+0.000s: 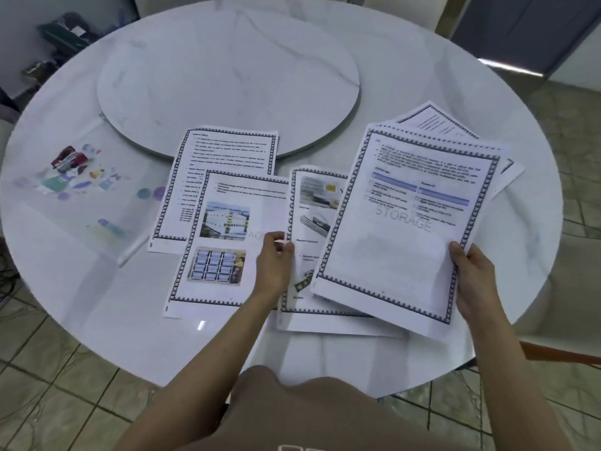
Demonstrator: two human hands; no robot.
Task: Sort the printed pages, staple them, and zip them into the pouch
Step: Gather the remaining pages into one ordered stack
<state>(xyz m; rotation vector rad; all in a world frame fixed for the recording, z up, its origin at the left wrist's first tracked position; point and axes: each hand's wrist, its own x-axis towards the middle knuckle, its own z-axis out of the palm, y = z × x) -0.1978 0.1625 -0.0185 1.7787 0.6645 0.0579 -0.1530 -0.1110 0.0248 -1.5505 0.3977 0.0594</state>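
Several printed pages with dark patterned borders lie spread on the round white table (97, 304). My right hand (471, 278) grips the lower right edge of a fanned stack of pages (409, 222) marked STORAGE, held above the table. My left hand (274, 258) pinches the edge of a page with photos (224, 242) lying flat. A text page (224, 177) lies behind it, and another picture page (312, 222) sits partly under the held stack. A clear zip pouch (78, 196) with colourful prints lies at the left, a red stapler (68, 158) on it.
A round white turntable (227, 79) takes up the middle of the table behind the pages. Dark clutter (65, 30) sits on the floor beyond the table's far left. Tiled floor surrounds the table, with a chair edge (559, 353) at the right.
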